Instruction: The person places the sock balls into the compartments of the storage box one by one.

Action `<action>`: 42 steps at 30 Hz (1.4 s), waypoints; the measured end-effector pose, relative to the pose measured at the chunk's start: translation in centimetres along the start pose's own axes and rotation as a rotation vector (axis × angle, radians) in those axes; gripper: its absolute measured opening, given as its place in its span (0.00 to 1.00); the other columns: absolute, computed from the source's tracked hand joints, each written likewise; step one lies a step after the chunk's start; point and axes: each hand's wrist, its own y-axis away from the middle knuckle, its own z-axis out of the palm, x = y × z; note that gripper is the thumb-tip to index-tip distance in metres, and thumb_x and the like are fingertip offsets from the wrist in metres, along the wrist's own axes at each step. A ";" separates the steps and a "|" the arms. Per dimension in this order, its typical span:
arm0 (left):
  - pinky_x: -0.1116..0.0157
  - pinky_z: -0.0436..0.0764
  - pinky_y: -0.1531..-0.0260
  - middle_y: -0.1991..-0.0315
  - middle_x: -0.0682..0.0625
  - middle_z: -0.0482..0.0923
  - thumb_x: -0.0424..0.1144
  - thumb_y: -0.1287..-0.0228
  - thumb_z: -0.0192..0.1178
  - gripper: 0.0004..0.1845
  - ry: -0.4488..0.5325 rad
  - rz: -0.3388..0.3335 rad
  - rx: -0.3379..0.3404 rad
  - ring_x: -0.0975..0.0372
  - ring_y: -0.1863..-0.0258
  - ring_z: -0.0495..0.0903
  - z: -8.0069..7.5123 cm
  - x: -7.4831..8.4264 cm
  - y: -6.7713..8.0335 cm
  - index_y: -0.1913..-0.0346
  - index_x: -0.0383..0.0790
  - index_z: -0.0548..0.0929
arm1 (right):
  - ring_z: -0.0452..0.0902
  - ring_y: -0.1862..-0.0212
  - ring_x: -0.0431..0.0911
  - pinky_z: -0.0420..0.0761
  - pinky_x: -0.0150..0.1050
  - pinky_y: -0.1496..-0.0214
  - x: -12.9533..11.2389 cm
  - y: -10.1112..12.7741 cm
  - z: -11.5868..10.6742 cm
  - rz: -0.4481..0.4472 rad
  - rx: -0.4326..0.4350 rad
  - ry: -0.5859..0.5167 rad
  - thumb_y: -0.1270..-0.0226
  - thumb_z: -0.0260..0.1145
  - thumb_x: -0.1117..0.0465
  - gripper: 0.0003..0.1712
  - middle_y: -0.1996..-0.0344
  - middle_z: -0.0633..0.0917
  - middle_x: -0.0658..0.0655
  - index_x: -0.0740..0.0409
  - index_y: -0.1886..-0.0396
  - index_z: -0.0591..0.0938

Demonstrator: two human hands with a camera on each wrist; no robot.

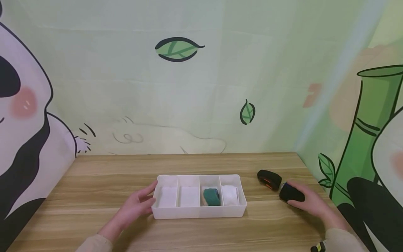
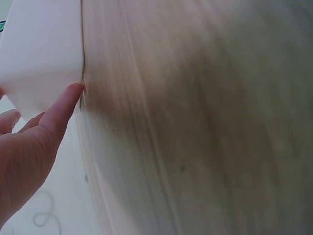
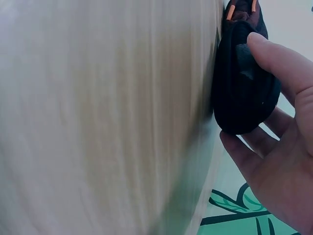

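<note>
Left hand (image 1: 136, 206): fingers straight and relaxed, resting against the left end of the tray, gripping nothing.

White divider tray (image 1: 199, 211): four compartments, centred on the wooden bench (image 1: 94, 189). From left: folded white item (image 1: 168, 196); folded white item (image 1: 189, 196); rolled green item (image 1: 211, 196); rolled white item (image 1: 230, 194).

Black roll with orange marks (image 1: 269, 179): on the bench, right of the tray and slightly farther back, apart from it.

Dark roll (image 1: 291, 193): on the bench just near and right of the orange-marked one; the right-wrist view shows the two touching.

Right hand (image 1: 310, 201): thumb and fingers curled round the dark roll.
</note>
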 end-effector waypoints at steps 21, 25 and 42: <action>0.59 0.82 0.49 0.25 0.35 0.53 0.30 0.30 0.58 0.34 0.009 0.001 0.002 0.39 0.34 0.66 0.1 -0.1 0.0 0.24 0.39 0.60 | 0.73 0.45 0.72 0.76 0.64 0.49 -1.2 0.5 0.9 0.036 0.012 0.090 0.43 0.76 0.53 0.41 0.43 0.75 0.77 0.70 0.35 0.72; 0.59 0.82 0.49 0.25 0.35 0.53 0.30 0.30 0.58 0.34 0.008 0.001 0.004 0.39 0.34 0.66 0.0 -0.1 0.0 0.24 0.39 0.60 | 0.73 0.44 0.71 0.76 0.64 0.47 -1.7 0.5 1.0 0.055 0.008 0.109 0.41 0.75 0.52 0.40 0.43 0.76 0.76 0.69 0.35 0.73; 0.60 0.82 0.49 0.24 0.34 0.52 0.30 0.29 0.56 0.33 0.026 0.003 -0.016 0.39 0.33 0.65 0.0 -0.3 0.0 0.24 0.39 0.59 | 0.70 0.40 0.71 0.73 0.67 0.44 -5.4 0.1 1.0 0.146 0.085 0.067 0.36 0.70 0.43 0.40 0.39 0.75 0.75 0.60 0.31 0.73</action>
